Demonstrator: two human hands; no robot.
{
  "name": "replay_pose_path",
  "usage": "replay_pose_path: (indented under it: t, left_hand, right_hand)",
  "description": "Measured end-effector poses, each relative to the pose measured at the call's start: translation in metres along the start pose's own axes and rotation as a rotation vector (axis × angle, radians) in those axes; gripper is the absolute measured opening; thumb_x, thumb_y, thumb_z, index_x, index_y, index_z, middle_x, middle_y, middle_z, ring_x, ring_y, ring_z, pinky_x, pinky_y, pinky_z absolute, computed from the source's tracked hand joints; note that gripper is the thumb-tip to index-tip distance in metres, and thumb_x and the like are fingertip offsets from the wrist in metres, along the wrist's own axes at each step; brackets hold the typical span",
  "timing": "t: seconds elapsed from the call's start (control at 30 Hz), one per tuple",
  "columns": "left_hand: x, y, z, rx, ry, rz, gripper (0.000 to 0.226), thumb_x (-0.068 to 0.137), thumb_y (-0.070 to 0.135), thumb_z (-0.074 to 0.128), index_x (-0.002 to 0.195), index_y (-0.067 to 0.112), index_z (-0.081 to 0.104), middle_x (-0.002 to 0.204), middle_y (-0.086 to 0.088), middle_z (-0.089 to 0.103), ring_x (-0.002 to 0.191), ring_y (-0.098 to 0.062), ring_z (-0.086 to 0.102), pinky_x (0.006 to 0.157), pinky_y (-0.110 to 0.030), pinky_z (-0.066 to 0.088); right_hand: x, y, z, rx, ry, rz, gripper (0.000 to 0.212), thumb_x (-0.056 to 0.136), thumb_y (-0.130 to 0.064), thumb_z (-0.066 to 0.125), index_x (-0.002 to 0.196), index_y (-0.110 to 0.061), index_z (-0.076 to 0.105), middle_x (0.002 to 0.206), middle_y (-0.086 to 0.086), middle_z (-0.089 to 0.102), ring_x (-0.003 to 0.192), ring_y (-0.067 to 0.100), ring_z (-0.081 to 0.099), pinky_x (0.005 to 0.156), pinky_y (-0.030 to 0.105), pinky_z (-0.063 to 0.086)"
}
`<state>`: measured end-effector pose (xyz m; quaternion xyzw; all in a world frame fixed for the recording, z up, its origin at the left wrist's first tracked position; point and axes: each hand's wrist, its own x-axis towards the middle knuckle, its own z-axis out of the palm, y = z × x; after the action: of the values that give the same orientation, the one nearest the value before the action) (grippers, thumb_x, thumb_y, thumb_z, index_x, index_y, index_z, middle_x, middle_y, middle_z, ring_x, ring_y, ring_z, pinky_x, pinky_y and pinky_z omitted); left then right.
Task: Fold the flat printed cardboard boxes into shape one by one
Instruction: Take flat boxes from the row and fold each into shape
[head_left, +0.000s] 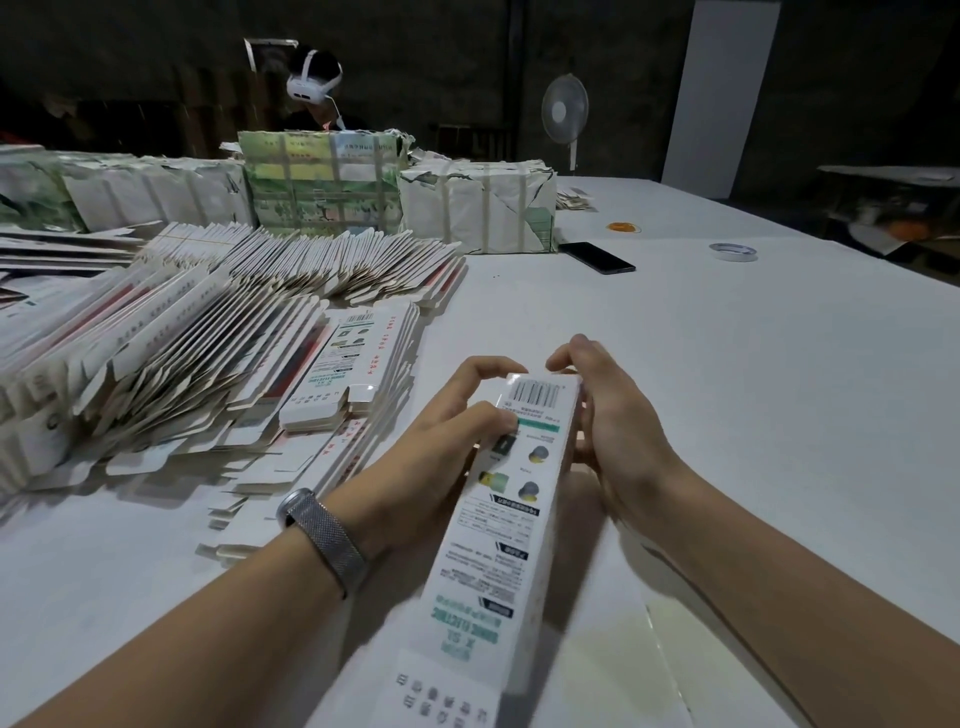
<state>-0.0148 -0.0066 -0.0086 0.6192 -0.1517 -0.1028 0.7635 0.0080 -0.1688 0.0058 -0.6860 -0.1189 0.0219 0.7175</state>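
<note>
Both hands gripping long printed box (511, 499) above table (727, 389): L hand (441, 447) & R hand (613, 431) fingers curling round far end; flat boxes (208, 332) lying at left

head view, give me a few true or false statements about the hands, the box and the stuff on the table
1. Both hands hold one long white printed cardboard box. True: the left hand and right hand grip its far end.
2. The left wrist is bare. False: it wears a grey mesh-band watch.
3. A heap of flat printed cardboard boxes lies left of the hands. True.
4. The black phone lies on top of the heap. False: it lies on the white table, beside a strapped white bundle.
5. A roll of tape lies on the table's right side. True.
</note>
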Motion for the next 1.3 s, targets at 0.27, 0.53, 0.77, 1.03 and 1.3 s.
replay_pose_path:
  t: [0.27, 0.53, 0.77, 1.03, 1.3]
  left_hand:
    - [0.0035, -0.0056, 0.0006, -0.003, 0.137, 0.073, 0.023, 0.081, 0.030, 0.065, 0.099, 0.043, 0.059, 0.087, -0.016, 0.073, 0.066, -0.030, 0.065, 0.065, -0.040, 0.044]
    - [0.0013, -0.0036, 0.0019, 0.007, 0.146, 0.077, 0.019, 0.087, 0.027, 0.061, 0.097, 0.043, 0.058, 0.092, -0.014, 0.075, 0.070, -0.034, 0.067, 0.075, -0.048, 0.045]
    - [0.0000, -0.0031, 0.0024, 0.033, 0.134, 0.097, 0.031, 0.088, 0.025, 0.061, 0.118, 0.034, 0.055, 0.091, -0.011, 0.075, 0.078, -0.038, 0.065, 0.079, -0.055, 0.046]
    - [-0.0013, -0.0024, 0.0037, 0.074, 0.100, 0.093, 0.040, 0.089, 0.029, 0.057, 0.128, 0.033, 0.045, 0.095, -0.012, 0.075, 0.076, -0.032, 0.068, 0.068, -0.042, 0.056]
    - [-0.0005, -0.0049, -0.0004, 0.049, 0.110, 0.074, 0.029, 0.094, 0.029, 0.061, 0.121, 0.034, 0.051, 0.093, -0.020, 0.073, 0.084, -0.044, 0.058, 0.082, -0.062, 0.038]
  right_hand:
    - [-0.0011, 0.0032, 0.0000, -0.008, -0.041, -0.085, 0.015, 0.099, -0.018, 0.060, 0.112, -0.024, 0.057, 0.104, 0.017, 0.062, 0.067, 0.016, 0.071, 0.053, 0.029, 0.055]
    - [0.0006, 0.0039, -0.0026, -0.005, -0.026, -0.110, 0.011, 0.099, -0.019, 0.059, 0.108, -0.024, 0.064, 0.086, 0.003, 0.073, 0.070, 0.023, 0.073, 0.060, 0.037, 0.061]
    - [-0.0004, 0.0017, -0.0033, 0.002, -0.023, -0.117, 0.012, 0.098, -0.017, 0.060, 0.105, -0.022, 0.069, 0.088, 0.006, 0.077, 0.071, 0.023, 0.073, 0.066, 0.043, 0.061]
    - [0.0003, 0.0026, -0.0070, 0.029, -0.039, -0.115, 0.013, 0.097, -0.017, 0.062, 0.101, -0.024, 0.072, 0.090, 0.004, 0.078, 0.073, 0.024, 0.075, 0.064, 0.037, 0.062]
    - [0.0024, 0.0035, -0.0083, 0.033, -0.039, -0.124, 0.009, 0.095, -0.015, 0.065, 0.098, -0.020, 0.072, 0.087, 0.006, 0.077, 0.071, 0.024, 0.074, 0.063, 0.035, 0.060]
